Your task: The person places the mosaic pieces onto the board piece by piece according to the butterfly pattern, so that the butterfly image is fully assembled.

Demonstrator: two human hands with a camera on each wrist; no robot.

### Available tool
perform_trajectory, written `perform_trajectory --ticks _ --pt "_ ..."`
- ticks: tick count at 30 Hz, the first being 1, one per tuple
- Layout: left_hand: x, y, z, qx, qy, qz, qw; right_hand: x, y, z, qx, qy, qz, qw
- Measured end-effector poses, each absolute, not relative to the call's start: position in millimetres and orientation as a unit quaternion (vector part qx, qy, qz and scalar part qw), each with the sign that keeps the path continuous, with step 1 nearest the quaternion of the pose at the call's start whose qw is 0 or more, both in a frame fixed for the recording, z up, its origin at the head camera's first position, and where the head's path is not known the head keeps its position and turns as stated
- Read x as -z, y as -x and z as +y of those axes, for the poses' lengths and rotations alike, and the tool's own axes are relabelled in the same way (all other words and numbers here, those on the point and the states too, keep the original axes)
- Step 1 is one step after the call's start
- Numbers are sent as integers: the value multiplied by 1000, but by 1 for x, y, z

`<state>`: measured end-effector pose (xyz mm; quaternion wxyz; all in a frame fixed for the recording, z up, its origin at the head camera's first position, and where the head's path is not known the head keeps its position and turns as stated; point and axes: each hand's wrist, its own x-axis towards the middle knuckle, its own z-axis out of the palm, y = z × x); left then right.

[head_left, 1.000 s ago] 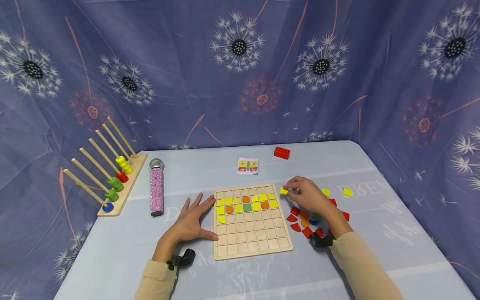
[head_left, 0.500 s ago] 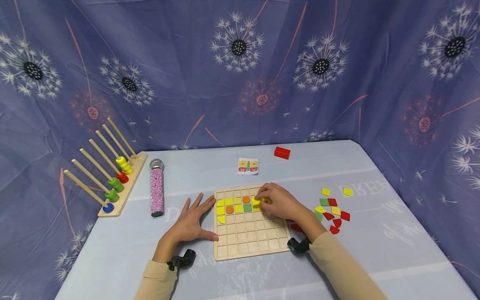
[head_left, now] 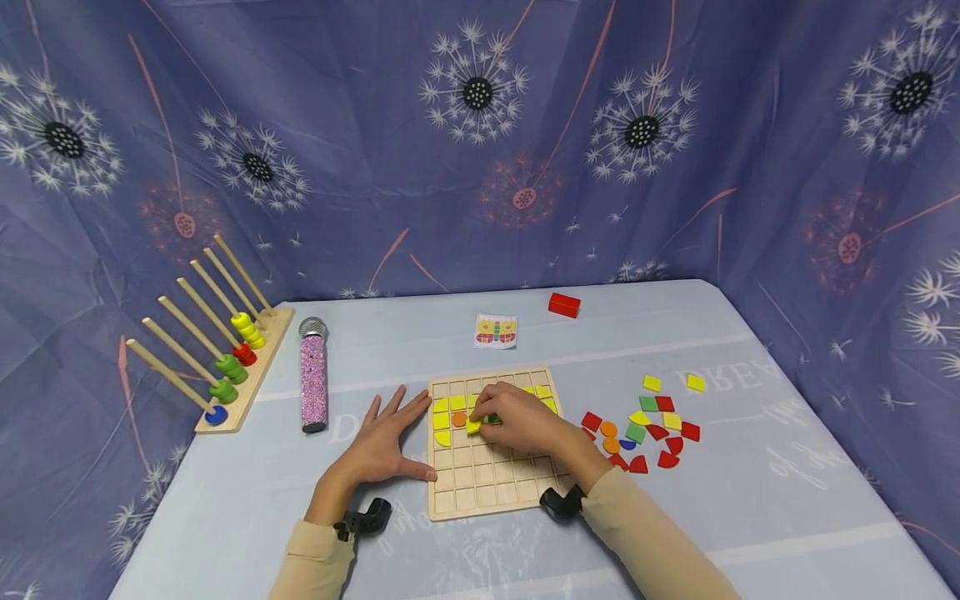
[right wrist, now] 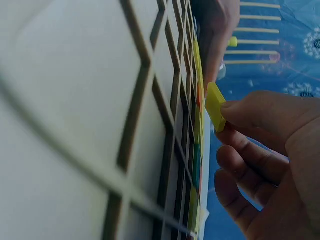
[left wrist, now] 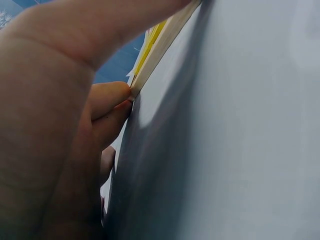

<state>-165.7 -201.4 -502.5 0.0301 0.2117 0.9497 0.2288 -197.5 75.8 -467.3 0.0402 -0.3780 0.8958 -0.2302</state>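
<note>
My right hand (head_left: pixel 521 419) is over the wooden grid board (head_left: pixel 506 479) and pinches a yellow square tile (right wrist: pixel 215 106) between thumb and fingertips. In the right wrist view that tile is held tilted, off the grid's surface. Yellow tiles (head_left: pixel 441 420) and an orange round tile (head_left: pixel 459 419) fill cells in the upper rows; the right hand hides part of these rows. My left hand (head_left: pixel 381 442) lies with spread fingers along the board's left side. Its thumb and a fingertip touch the board's edge (left wrist: pixel 162 47).
Loose red, green, orange, blue and yellow tiles (head_left: pixel 663 432) lie right of the board. Behind it are a butterfly pattern card (head_left: pixel 496 332) and a red block (head_left: pixel 564 306). A glittery pink microphone (head_left: pixel 314 379) and a peg stand with coloured rings (head_left: pixel 258 367) are at left.
My right hand has carried the yellow tile from the table right of the board leftward over the upper rows. The loose tiles show again. My left hand has stayed in place.
</note>
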Motion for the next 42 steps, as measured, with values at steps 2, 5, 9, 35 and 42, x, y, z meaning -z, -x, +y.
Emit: perform_trajectory --ticks 2,5,9,35,42 --pt "502 166 -201 -229 -213 949 30 467 196 71 229 381 895 44" --pt "502 166 -201 -225 -210 951 33 466 194 65 229 385 892 52" --pt "502 166 -201 -220 -210 952 35 467 192 61 226 386 892 65" --pt "502 166 -199 -224 -204 952 33 458 201 84 269 377 885 44" --pt "503 165 -199 -226 -202 952 34 456 212 119 331 342 879 37"
